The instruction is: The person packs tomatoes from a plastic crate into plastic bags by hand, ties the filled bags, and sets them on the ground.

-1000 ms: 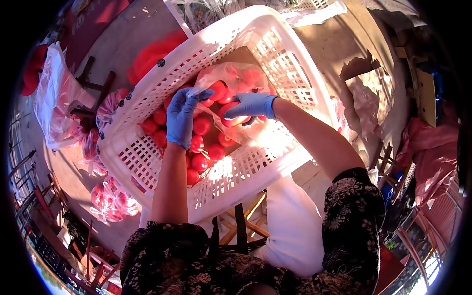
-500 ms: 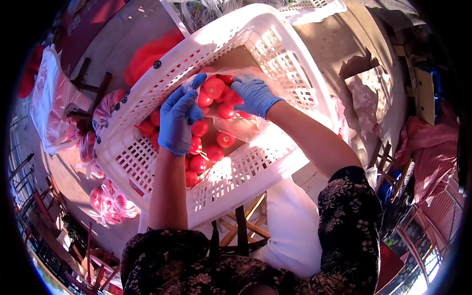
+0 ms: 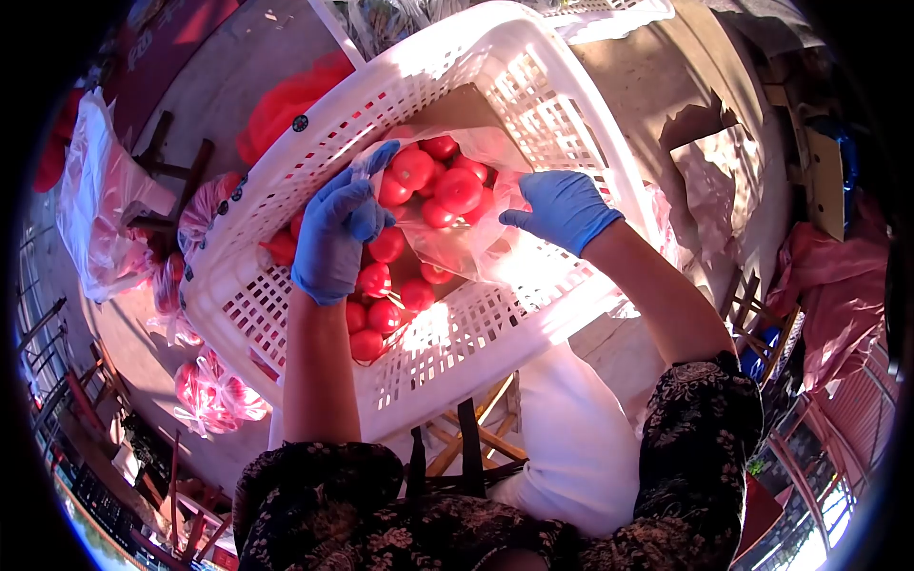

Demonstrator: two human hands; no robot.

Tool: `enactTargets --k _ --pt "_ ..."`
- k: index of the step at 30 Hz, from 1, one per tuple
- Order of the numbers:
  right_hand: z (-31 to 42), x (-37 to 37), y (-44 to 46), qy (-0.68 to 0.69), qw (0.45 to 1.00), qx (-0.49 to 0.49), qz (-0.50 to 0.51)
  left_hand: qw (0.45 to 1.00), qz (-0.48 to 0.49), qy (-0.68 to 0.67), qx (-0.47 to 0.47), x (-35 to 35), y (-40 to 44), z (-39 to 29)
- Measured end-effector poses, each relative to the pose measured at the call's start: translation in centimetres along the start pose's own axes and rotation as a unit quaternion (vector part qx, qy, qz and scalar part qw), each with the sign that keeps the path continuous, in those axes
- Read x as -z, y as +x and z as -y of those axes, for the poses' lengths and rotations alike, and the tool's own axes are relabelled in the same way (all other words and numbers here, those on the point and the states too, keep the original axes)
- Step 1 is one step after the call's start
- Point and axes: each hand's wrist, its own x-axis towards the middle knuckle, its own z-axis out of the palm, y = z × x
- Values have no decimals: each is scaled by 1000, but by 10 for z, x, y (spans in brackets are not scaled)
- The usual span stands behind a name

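A white slatted plastic basket holds several red tomatoes, some loose at its left side. Inside it an open clear plastic bag contains several tomatoes. My left hand, in a blue glove, is closed on the bag's left edge, above the loose tomatoes. At the bag's right edge is my right hand, also blue-gloved, with thumb and fingers apart and no tomato in it. Whether its fingertips touch the plastic is unclear.
Filled, tied bags lie on the ground left of the basket. White plastic bags hang further left by a dark wooden frame. Behind the basket stands another white crate. Red netting lies at the upper left.
My right hand let go of a tomato in the bag and moved right, out of the bag's mouth. My left hand stayed at the bag's left edge, shifting slightly left. The bag now stands wider open.
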Motion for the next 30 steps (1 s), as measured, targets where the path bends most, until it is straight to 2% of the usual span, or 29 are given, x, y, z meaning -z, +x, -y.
enactTargets --k 2,4,6,8,9,10,12,14,16,18,19,20,22,24,25,26,28,30 --pt "18 -2 -9 63 980 143 -120 1000 8 20 -3 -3 2 0" --pt "32 -26 -14 131 954 224 -150 999 20 46 -2 -3 3 1" --pt "38 -36 -12 -18 990 137 16 998 40 49 -3 10 1 6" --pt "36 -39 -4 -220 957 60 177 998 54 38 -2 8 2 1" --pt "29 -36 -8 -160 983 52 71 998 54 24 1 4 0 -1" --pt "17 -32 -16 -69 988 89 -102 999 52 7 5 -1 -3 -2" --pt "13 3 -34 6 956 112 -270 996 84 -30 26 -1 -1 -3" --pt "-8 2 -44 50 920 116 -371 993 109 -40 29 -3 1 -2" --pt "-11 -7 -50 91 890 134 -426 993 116 -21 14 -1 0 1" --pt "-8 -19 -52 213 861 168 -430 992 120 -23 14 -6 1 1" --pt "-5 -16 -54 281 856 182 -394 992 124 -24 20 -13 0 2" --pt "0 -14 -49 239 858 193 -412 993 120 -11 17 -22 0 2" --pt "18 -4 -38 305 832 188 -424 993 117 18 -1 -43 7 0" --pt "26 4 -24 278 831 247 -414 996 87 29 13 -46 14 10" --pt "31 1 -13 282 804 258 -456 996 70 58 10 -45 19 15" --pt "31 4 -11 287 802 259 -455 995 53 86 9 -43 22 17" --pt "35 -1 -9 384 783 240 -426 998 32 47 29 -36 21 15" --pt "27 -18 -9 398 789 224 -411 998 25 37 49 -31 16 20"
